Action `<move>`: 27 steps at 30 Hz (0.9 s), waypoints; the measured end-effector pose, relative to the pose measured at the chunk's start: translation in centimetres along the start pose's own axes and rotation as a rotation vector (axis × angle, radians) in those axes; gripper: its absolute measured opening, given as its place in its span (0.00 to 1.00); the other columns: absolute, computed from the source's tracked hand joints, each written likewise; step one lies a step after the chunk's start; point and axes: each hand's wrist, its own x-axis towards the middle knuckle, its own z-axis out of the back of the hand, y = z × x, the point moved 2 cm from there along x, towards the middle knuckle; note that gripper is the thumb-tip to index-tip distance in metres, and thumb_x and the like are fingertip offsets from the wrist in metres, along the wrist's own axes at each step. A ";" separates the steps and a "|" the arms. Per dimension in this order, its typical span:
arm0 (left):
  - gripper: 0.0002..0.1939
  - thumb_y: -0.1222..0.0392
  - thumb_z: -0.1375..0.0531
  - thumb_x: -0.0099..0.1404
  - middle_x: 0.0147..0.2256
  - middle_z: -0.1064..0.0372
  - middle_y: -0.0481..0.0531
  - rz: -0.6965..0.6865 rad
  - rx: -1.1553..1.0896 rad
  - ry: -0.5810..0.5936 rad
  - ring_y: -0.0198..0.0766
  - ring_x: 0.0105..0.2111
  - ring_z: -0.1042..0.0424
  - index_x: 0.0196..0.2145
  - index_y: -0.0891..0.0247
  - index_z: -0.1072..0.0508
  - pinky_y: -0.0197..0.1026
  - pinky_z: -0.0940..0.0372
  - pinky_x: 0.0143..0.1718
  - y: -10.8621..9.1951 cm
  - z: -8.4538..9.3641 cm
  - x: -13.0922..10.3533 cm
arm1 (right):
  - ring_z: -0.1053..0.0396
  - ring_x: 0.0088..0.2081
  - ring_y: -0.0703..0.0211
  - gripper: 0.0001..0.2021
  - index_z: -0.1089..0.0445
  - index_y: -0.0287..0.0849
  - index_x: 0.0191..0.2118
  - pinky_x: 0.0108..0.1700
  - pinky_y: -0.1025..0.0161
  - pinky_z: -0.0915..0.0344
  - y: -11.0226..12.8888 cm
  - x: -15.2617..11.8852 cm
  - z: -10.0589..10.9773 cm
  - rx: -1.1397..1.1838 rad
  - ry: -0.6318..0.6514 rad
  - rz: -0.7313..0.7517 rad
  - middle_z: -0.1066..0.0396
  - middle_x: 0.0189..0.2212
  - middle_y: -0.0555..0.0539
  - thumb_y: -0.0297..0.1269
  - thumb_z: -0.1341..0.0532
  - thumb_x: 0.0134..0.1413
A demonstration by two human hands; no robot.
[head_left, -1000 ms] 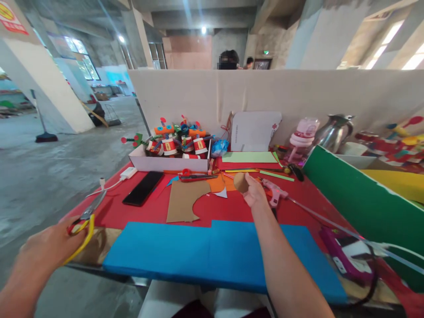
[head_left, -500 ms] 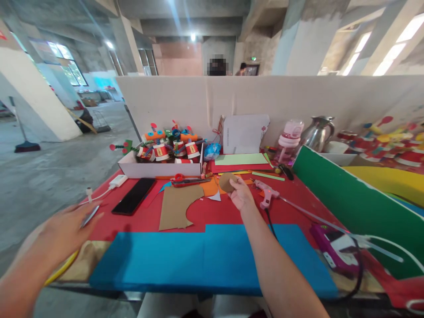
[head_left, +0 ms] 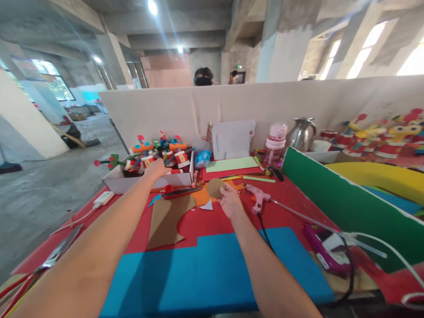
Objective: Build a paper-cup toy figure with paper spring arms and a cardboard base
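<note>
My right hand [head_left: 230, 201] pinches a round brown cardboard disc [head_left: 216, 188] above the middle of the red table. My left hand [head_left: 155, 168] reaches over the front of a white box [head_left: 149, 182], among red-and-white paper cup figures [head_left: 182, 159] with coloured springs and orange tops. Its fingertips are small and partly hidden, so their grip is unclear. Below both hands lies a cut piece of brown cardboard [head_left: 164, 221] with a curved notch. A pair of scissors [head_left: 54, 256] rests at the left edge, partly under my left forearm.
A pink glue gun [head_left: 257, 198] lies right of my right hand, its cord trailing down. Blue sheets [head_left: 205, 278] cover the table's front. A green panel [head_left: 347, 207] borders the right side. At the back stand a pink bottle [head_left: 275, 143] and a steel jug [head_left: 301, 134].
My left hand has moved from the left edge, beside the scissors, up and right to the white box. My left forearm now covers the phone. The right hand still holds the disc.
</note>
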 end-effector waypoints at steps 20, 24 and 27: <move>0.21 0.53 0.34 0.52 0.28 0.34 0.46 -0.079 -1.376 0.228 0.31 0.25 0.34 0.41 0.62 0.34 0.34 0.39 0.29 -7.0 -4.7 -12.2 | 0.29 0.30 0.62 0.12 0.30 0.50 0.40 0.31 0.64 0.31 -0.1 -2.5 -2.9 -0.076 0.161 -0.112 0.24 0.33 0.54 0.39 0.35 0.47; 0.21 0.56 0.34 0.50 0.27 0.32 0.47 -0.031 -1.392 0.182 0.32 0.26 0.33 0.40 0.63 0.33 0.34 0.39 0.29 -6.1 -5.7 -12.3 | 0.30 0.30 0.62 0.13 0.30 0.50 0.40 0.30 0.65 0.31 -0.3 -3.0 -3.7 -0.107 0.176 -0.111 0.25 0.33 0.55 0.42 0.34 0.46; 0.21 0.57 0.34 0.47 0.27 0.31 0.46 0.044 -1.408 0.148 0.33 0.24 0.32 0.39 0.63 0.33 0.35 0.39 0.27 -5.5 -5.9 -12.1 | 0.29 0.31 0.62 0.14 0.30 0.50 0.40 0.34 0.61 0.28 -0.5 -3.1 -4.0 -0.099 0.199 -0.114 0.25 0.34 0.55 0.44 0.33 0.46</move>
